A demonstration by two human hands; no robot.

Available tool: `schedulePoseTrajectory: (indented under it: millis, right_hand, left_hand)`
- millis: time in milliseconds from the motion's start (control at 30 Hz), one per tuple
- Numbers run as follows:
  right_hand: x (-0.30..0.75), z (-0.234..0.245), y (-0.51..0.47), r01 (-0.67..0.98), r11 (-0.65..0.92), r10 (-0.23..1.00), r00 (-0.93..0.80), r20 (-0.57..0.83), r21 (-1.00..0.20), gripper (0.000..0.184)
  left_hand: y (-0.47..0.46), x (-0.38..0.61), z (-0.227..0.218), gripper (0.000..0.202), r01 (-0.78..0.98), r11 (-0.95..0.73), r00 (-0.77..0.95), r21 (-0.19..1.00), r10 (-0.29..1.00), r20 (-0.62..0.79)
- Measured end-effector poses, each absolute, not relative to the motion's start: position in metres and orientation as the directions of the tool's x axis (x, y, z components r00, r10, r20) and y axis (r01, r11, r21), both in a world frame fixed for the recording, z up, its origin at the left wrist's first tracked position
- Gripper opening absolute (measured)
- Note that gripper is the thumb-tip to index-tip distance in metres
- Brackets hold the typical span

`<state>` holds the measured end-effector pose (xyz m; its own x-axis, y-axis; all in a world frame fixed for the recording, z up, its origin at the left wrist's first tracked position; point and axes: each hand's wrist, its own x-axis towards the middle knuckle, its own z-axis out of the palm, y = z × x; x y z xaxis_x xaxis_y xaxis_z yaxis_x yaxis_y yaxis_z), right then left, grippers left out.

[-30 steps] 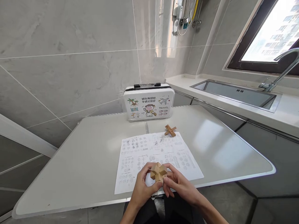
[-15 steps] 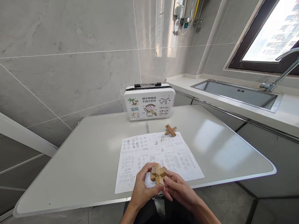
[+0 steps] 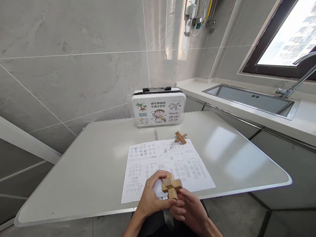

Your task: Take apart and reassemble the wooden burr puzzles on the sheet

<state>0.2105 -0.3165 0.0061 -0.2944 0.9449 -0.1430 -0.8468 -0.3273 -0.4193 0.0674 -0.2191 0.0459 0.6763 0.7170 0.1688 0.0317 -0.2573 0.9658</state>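
Observation:
A light wooden burr puzzle (image 3: 172, 185) of interlocking square bars is held over the front edge of the table. My left hand (image 3: 153, 192) pinches it, fingers at its far side and thumb at the near end. On its right, my right hand (image 3: 189, 208) grips the end of a bar with the thumb, its other fingers curled below. Some of the puzzle's underside is hidden by the hands. Beneath lies a printed instruction sheet (image 3: 158, 161) with rows of small diagrams. At the sheet's far right corner rests a darker cross of wooden pieces (image 3: 181, 137).
A white cartoon-printed case (image 3: 158, 108) in clear wrap stands at the back of the white folding table (image 3: 98, 171), against the tiled wall. To the right runs a counter with a sink (image 3: 249, 98) and a faucet (image 3: 293, 85) below a window.
The burr puzzle has shifted slightly right and turned in the hands, with its right bar sticking out farther. My right hand has moved lower and its fingers curl more.

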Motion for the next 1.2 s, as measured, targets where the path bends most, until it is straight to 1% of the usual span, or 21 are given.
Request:
schedulePoseTrajectory:
  millis: [67,133,200,267,367,433,500,600,733,800,867,967,1000,1067,1133,1200]
  right_hand:
    - [0.208,0.006,-0.316,-0.862,-0.293,0.955,-0.245,-0.167,-0.414,0.042]
    - [0.206,0.007,-0.316,-0.855,-0.258,0.963,-0.189,-0.193,-0.451,0.044]
    - [0.205,0.007,-0.316,-0.819,-0.212,0.972,-0.118,-0.205,-0.533,0.048]
    - [0.205,0.007,-0.318,-0.760,-0.148,0.982,-0.036,-0.186,-0.633,0.049]
    - [0.205,0.007,-0.320,-0.620,-0.050,0.992,0.060,-0.110,-0.783,0.042]
    - [0.206,0.007,-0.321,-0.483,0.013,0.993,0.106,-0.043,-0.876,0.038]
    - [0.207,0.007,-0.322,-0.344,0.058,0.989,0.146,0.008,-0.937,0.036]
    - [0.212,0.006,-0.321,-0.200,0.067,0.988,0.152,0.037,-0.977,0.034]
    - [0.224,0.004,-0.321,-0.093,0.063,0.994,0.089,0.054,-0.994,0.029]
    - [0.229,0.003,-0.320,-0.075,0.060,0.996,0.075,0.055,-0.995,0.029]
    - [0.232,0.004,-0.319,-0.099,0.048,0.997,0.062,0.042,-0.994,0.029]
    - [0.233,0.008,-0.314,-0.216,0.010,1.000,0.023,0.005,-0.976,0.031]
    - [0.233,0.009,-0.311,-0.259,-0.005,1.000,0.002,-0.006,-0.966,0.034]
    - [0.235,0.012,-0.305,-0.322,-0.033,0.999,-0.042,-0.020,-0.946,0.050]
    - [0.238,0.012,-0.298,-0.343,-0.054,0.998,-0.060,-0.036,-0.938,0.062]
    - [0.242,0.010,-0.291,-0.332,-0.069,0.998,-0.036,-0.061,-0.941,0.061]
  left_hand:
    - [-0.220,0.069,0.047,0.057,0.029,-0.266,0.660,0.963,0.729,0.182]
    - [-0.221,0.070,0.048,0.054,0.037,-0.263,0.650,0.964,0.739,0.176]
    - [-0.222,0.071,0.049,0.050,0.059,-0.257,0.635,0.965,0.755,0.162]
    - [-0.224,0.071,0.049,0.047,0.071,-0.253,0.618,0.965,0.770,0.157]
    - [-0.227,0.073,0.046,0.045,0.061,-0.245,0.578,0.968,0.799,0.165]
    - [-0.229,0.074,0.042,0.045,0.062,-0.239,0.538,0.969,0.826,0.169]
    - [-0.231,0.075,0.040,0.045,0.077,-0.237,0.510,0.968,0.844,0.167]
    - [-0.231,0.073,0.040,0.046,0.109,-0.256,0.517,0.961,0.840,0.165]
    - [-0.228,0.067,0.045,0.050,0.145,-0.331,0.545,0.932,0.813,0.204]
    - [-0.226,0.066,0.047,0.051,0.149,-0.368,0.559,0.918,0.797,0.229]
    - [-0.224,0.065,0.048,0.052,0.155,-0.383,0.570,0.910,0.788,0.235]
    - [-0.220,0.068,0.045,0.052,0.200,-0.367,0.557,0.908,0.805,0.202]
    - [-0.217,0.069,0.043,0.051,0.217,-0.358,0.549,0.908,0.814,0.189]
    - [-0.212,0.072,0.039,0.049,0.236,-0.342,0.545,0.910,0.821,0.167]
    - [-0.206,0.073,0.035,0.048,0.236,-0.327,0.547,0.915,0.823,0.153]
    - [-0.202,0.074,0.031,0.048,0.231,-0.307,0.535,0.923,0.833,0.143]
